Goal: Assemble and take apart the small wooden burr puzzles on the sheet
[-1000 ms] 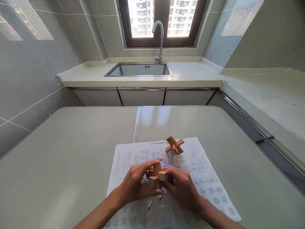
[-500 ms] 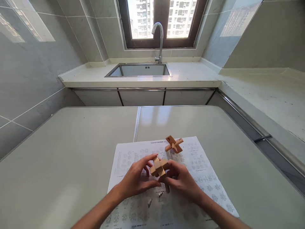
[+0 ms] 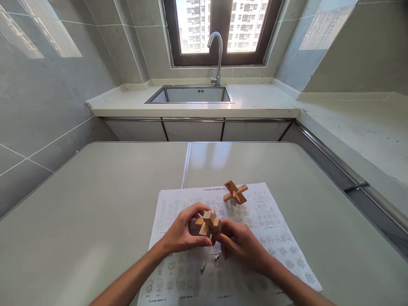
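Observation:
Between my two hands is a light wooden interlocking block puzzle [image 3: 208, 223], raised over a printed paper sheet [image 3: 178, 272]. My left hand [image 3: 185, 229] grips it from the left, thumb below and fingers behind. The fingertips of my right hand [image 3: 239, 242] pinch its lower right side. Behind them, a second, darker wooden cross-shaped puzzle [image 3: 236, 193] rests on the upper part of the sheet. Rows of small diagrams cover the paper. Two small dark marks or bits, too small to make out, show just below my hands.
The sheet lies on a pale table [image 3: 79, 212] with a seam [image 3: 186, 165]. Beyond the table stand a white counter [image 3: 261, 100], a sink [image 3: 191, 94] and a faucet [image 3: 219, 55] under a window. Another counter [image 3: 366, 127] runs along the right.
The puzzle in my hands has turned and shows different block ends. My left hand wraps it more closely, and my right fingers have shifted lower on it. The view has moved slightly.

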`<state>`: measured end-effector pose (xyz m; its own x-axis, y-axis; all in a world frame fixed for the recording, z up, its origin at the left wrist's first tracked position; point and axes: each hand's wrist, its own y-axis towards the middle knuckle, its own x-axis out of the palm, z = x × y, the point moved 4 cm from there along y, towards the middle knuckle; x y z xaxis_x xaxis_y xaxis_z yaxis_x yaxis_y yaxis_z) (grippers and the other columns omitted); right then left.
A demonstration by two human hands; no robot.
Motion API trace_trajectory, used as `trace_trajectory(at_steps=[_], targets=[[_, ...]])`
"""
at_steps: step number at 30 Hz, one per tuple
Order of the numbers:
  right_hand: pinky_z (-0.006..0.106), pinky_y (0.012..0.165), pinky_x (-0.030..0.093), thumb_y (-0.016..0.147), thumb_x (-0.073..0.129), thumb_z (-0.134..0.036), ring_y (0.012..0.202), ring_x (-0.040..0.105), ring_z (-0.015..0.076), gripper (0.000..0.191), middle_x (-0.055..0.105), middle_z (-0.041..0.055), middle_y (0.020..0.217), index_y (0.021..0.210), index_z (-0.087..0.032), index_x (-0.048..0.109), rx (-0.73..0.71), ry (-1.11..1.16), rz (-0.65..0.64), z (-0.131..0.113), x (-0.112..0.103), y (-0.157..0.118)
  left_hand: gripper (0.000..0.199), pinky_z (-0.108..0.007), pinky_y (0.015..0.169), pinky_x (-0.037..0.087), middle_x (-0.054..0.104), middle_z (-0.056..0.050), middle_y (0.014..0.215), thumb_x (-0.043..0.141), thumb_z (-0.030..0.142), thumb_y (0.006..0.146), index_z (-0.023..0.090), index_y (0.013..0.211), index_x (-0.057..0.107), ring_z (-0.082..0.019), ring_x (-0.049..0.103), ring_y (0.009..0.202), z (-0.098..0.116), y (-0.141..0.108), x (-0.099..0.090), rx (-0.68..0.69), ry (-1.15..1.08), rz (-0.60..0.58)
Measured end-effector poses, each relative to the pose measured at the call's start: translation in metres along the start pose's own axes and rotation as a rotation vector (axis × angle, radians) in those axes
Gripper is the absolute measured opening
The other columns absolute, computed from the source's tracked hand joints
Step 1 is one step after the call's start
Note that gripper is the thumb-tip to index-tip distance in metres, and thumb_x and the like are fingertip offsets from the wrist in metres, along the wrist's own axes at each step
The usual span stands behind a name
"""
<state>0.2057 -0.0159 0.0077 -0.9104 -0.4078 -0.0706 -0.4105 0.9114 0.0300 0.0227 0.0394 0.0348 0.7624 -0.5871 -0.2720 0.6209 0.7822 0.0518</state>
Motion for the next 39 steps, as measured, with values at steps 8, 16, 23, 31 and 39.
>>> trace_trajectory(at_steps=[8,16,23,31,39], targets=[[0.027,0.055,0.032,0.109,0.047,-0.028,0.054,0.044,0.0124,0.027,0.058,-0.0029,0.068,0.083,-0.023,0.050,-0.302,-0.597,0.115,-0.002,0.001,-0.006,0.069,-0.025,0.064,0.036,0.056,0.003,0.080,0.087,0.071,0.068,0.018,0.104,0.064,-0.013,0.045,0.070,-0.002,0.000,0.004,-0.083,-0.010,-0.023],[0.028,0.054,0.031,0.111,0.041,-0.027,0.053,0.046,0.0128,0.028,0.059,-0.0018,0.069,0.085,-0.023,0.050,-0.354,-0.709,0.142,-0.004,0.003,-0.007,0.064,-0.025,0.061,0.034,0.054,0.004,0.076,0.087,0.070,0.068,0.017,0.095,0.063,-0.013,0.044,0.068,-0.003,0.001,0.004,-0.098,0.060,-0.048],[0.028,0.056,0.034,0.111,0.043,-0.031,0.056,0.050,0.0143,0.028,0.061,-0.0006,0.072,0.086,-0.023,0.051,-0.370,-0.700,0.155,-0.006,-0.002,-0.006,0.053,-0.027,0.071,0.044,0.064,0.001,0.087,0.094,0.058,0.066,0.020,0.092,0.067,-0.017,0.057,0.078,0.000,-0.002,0.015,0.049,0.223,-0.144],[0.028,0.058,0.041,0.111,0.042,-0.033,0.064,0.055,0.0170,0.027,0.064,0.0030,0.077,0.093,-0.022,0.058,-0.306,-0.478,0.241,-0.008,-0.013,-0.003,0.066,-0.044,0.099,0.054,0.066,-0.011,0.125,0.096,0.053,0.067,0.023,0.118,0.066,-0.031,0.062,0.115,0.004,0.002,0.002,0.176,0.485,0.053],[0.028,0.057,0.039,0.112,0.041,-0.038,0.063,0.051,0.0165,0.033,0.057,0.0005,0.074,0.084,-0.022,0.052,-0.220,-0.370,0.263,-0.002,-0.018,0.002,0.057,-0.055,0.110,0.048,0.057,-0.012,0.143,0.084,0.049,0.085,0.024,0.129,0.058,-0.034,0.053,0.131,-0.016,-0.001,-0.052,0.050,0.800,0.340]])
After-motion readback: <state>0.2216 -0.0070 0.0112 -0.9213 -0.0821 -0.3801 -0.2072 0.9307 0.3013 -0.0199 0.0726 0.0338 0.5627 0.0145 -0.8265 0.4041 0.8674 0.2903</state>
